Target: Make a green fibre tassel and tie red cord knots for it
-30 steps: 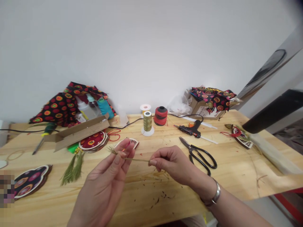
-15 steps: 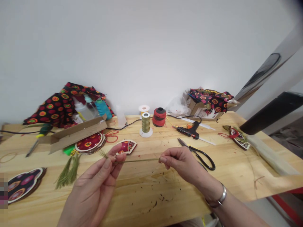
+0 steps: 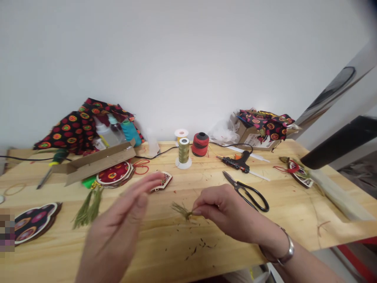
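Delicately, the right hand (image 3: 226, 212) pinches a limp, featherlight tuft of green thread (image 3: 181, 210) at its gathered end; the left hand (image 3: 116, 224) spreads open, seemingly empty.

At the right fingers (image 3: 199, 212) sits a tuft of matt, fibrous olive thread (image 3: 182, 210). Below them, the wood tabletop (image 3: 235, 251) looks smooth and pale; past them, scissors (image 3: 246, 192) show steel blades and glossy black handles. Beyond the left fingers (image 3: 149, 184) lies matt brown cardboard (image 3: 97, 165).

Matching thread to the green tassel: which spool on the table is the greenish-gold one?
The tall greenish-gold spool standing on a white base, between the small white-and-yellow spool and the fat red-and-black spool; neither of those shows green.
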Available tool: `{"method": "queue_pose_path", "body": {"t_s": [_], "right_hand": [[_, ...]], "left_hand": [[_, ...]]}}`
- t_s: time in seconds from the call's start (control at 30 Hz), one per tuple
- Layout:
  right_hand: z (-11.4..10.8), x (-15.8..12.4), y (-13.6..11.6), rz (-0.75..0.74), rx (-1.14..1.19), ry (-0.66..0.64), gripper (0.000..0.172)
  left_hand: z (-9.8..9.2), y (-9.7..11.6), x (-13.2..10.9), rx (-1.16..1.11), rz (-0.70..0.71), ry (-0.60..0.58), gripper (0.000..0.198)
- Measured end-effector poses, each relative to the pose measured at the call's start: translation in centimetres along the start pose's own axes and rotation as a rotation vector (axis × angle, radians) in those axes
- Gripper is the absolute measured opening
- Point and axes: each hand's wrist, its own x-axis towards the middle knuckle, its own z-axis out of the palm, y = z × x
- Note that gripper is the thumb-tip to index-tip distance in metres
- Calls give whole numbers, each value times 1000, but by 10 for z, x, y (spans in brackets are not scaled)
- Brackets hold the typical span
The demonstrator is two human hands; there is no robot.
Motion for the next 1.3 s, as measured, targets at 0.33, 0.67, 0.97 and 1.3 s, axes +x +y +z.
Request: {"method": "queue_pose_path", "body": {"t_s": [0.33, 0.67, 0.97, 1.3], "right_hand": [[0, 7, -12, -108, -204, -124, 25], [4, 10, -5, -46, -370, -181, 19], [0, 11, -2, 5, -419, -147, 21], [-3, 16, 11, -36, -246, 37, 18]], "left_hand": [[21, -22, -8, 335, -96, -671, 28], [19, -31, -10, 529, -80, -688, 25], [19, -36, -11, 613, -40, -590, 28], [19, -39, -11, 425, -223, -497, 31]]}}
